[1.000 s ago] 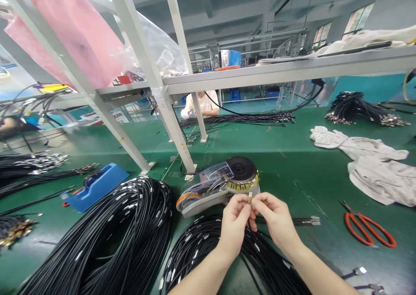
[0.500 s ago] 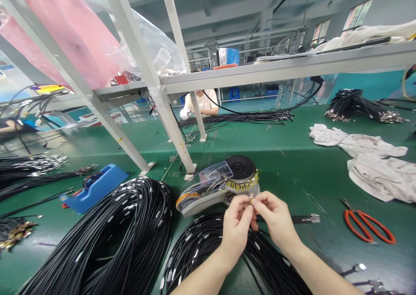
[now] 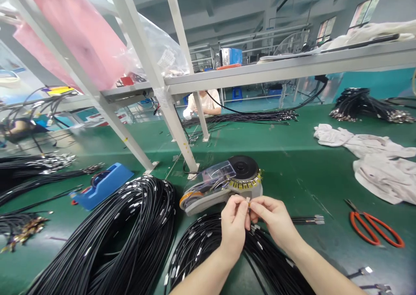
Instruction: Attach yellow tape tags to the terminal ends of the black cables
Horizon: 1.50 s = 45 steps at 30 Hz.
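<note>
My left hand (image 3: 234, 221) and my right hand (image 3: 274, 219) meet fingertip to fingertip, both pinched on the end of a black cable. Its small silvery connector (image 3: 248, 200) pokes up between the fingers, with a bit of amber colour just below it; the fingers hide most of this end. Behind the hands stands a grey tape dispenser (image 3: 208, 199) with a round black top wheel (image 3: 243, 167) and yellow tape pieces around it. Below the hands lies a coil of black cables (image 3: 195, 243) with white tags.
A bigger cable coil (image 3: 143, 225) and a blue tape holder (image 3: 104, 186) lie to the left. Orange-handled scissors (image 3: 373, 225) and white gloves (image 3: 373, 156) are on the right. Shelf posts (image 3: 175, 126) rise from the green table (image 3: 282, 165). Another person (image 3: 208, 102) sits across.
The view has shifted slightly, so the surroundings appear a little farther right. Both hands stay together on the cable end, with the fingers slightly shifted around the connector.
</note>
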### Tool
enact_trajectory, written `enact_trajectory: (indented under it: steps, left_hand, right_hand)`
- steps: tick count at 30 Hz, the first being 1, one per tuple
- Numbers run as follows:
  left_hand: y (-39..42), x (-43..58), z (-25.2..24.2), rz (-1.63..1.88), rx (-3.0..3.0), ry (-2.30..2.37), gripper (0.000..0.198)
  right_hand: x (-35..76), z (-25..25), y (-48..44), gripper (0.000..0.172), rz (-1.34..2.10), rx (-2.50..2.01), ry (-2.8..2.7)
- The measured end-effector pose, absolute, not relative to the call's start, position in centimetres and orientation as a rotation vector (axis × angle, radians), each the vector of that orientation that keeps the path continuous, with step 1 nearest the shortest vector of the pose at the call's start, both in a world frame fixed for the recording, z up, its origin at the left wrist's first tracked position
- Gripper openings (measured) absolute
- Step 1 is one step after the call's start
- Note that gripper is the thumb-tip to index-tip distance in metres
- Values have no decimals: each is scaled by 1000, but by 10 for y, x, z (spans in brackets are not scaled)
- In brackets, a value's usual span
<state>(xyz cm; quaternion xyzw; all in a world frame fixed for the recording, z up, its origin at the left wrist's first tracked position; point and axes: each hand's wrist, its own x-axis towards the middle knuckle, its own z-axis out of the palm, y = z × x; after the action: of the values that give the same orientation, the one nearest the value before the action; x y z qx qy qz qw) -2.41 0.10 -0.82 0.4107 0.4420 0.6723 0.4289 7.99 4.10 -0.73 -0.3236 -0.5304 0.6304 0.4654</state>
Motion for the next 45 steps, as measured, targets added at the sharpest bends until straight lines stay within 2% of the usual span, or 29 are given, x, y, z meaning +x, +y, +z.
enact_trajectory:
  steps: [5, 11, 14, 18, 23, 27, 45]
  left_hand:
    - [-1, -26, 3, 1712, 919, 944, 21]
    - [0, -21, 6, 1582, 818, 874, 22]
    - [0, -20, 5, 1576, 808, 848, 20]
    - [-1, -21, 9, 1538, 809, 789, 19]
    - [2, -23, 10, 1459, 735, 857, 23]
    - [5, -24, 6, 1481, 694, 909, 23]
    - [3, -20, -1, 1464, 767, 790, 15]
  right_hand:
    - [91, -7, 53, 23, 1410, -895, -1299]
    - [96, 12, 42, 24, 1480, -656, -1396]
    - [94, 16, 39, 16, 1469, -733, -1448]
    - [94, 16, 41, 17, 1393, -788, -1458]
    - [93, 13, 44, 18, 1527, -761, -1413]
    - [92, 9, 47, 19, 1496, -791, -1403]
    - [93, -1, 49, 19, 1723, -671, -1228]
